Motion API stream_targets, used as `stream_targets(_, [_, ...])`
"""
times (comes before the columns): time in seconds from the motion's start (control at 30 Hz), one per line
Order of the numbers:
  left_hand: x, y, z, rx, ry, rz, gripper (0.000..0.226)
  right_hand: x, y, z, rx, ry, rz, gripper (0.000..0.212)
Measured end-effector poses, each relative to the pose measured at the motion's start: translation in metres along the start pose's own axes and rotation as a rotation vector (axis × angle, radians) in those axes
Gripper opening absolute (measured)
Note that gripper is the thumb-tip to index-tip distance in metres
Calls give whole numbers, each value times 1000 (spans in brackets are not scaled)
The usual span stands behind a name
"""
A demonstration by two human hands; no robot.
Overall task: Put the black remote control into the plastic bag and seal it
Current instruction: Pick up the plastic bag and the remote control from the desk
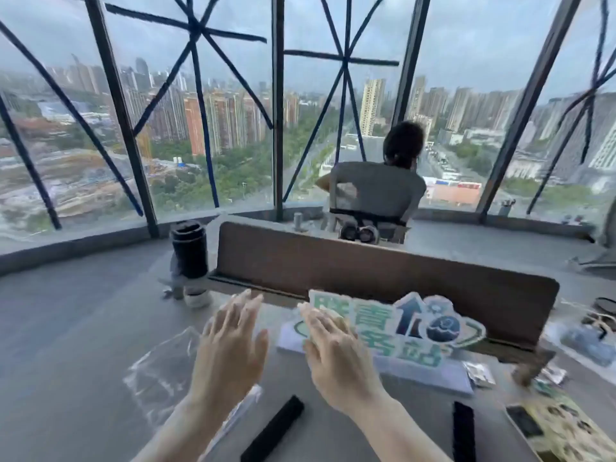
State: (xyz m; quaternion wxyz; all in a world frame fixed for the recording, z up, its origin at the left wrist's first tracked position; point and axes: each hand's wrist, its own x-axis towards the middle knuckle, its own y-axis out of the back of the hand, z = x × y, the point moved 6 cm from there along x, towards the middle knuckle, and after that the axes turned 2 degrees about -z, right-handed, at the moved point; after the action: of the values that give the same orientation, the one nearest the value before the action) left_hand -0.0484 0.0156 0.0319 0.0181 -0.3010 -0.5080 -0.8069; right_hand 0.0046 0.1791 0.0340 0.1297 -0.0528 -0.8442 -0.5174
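Observation:
Both hands hover palm-down above the grey desk [76, 378], fingers spread and holding nothing. My left hand [230, 348] is over the right edge of a clear plastic bag [160, 371] that lies flat on the desk. My right hand [336, 351] is in front of a green and white sign. A black remote control [273, 428] lies slanted on the desk between my forearms. A second long black object [464, 431] lies upright in the picture to the right of my right arm; I cannot tell if it is also a remote.
A green and white cut-out sign [416, 328] stands before a brown desk divider [366, 271]. A black cylinder bottle [189, 250] stands at the left end. Small packets [480, 375], a phone [524, 421] and clutter lie at right. A person sits beyond, by the windows.

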Motion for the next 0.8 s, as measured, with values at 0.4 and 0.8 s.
stream_targets(0.4, [-151,-138,-136,281,174,-297,15,-50,-237,69,-202,-176,-630,57])
stream_targets(0.8, [-155,-140,-130,130,143,-284,18,-138,-186,63,18,-392,-207,31])
